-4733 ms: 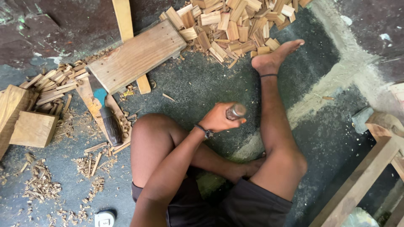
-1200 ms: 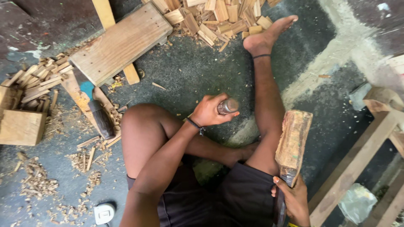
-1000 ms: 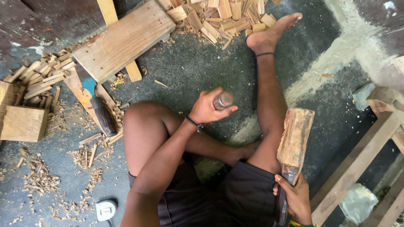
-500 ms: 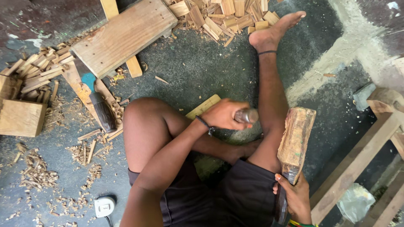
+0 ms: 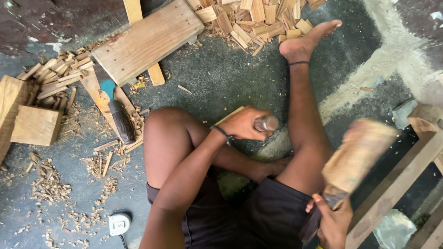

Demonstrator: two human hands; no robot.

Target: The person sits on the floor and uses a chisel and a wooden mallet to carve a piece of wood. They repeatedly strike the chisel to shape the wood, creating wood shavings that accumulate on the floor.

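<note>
Two bare hands were in view: the left hand (image 5: 243,123) closed round one metal-capped chisel handle (image 5: 266,123), and the right hand (image 5: 333,221) gripped one blocky, blurred wooden mallet (image 5: 357,154). One thin pale wooden strip (image 5: 227,117) lay under the left hand. One broad flat wooden board (image 5: 145,40) rested on the floor, with one narrow pale wooden slat (image 5: 138,27) crossing beneath it. One square light wooden block (image 5: 34,125) sat at the left. Two heaps of short cut wooden pieces showed: one at the top (image 5: 251,20), one at the left (image 5: 57,76). One small white plug adapter (image 5: 119,224) lay near the bottom edge. One dark-handled tool (image 5: 122,127) lay among shavings.
</note>
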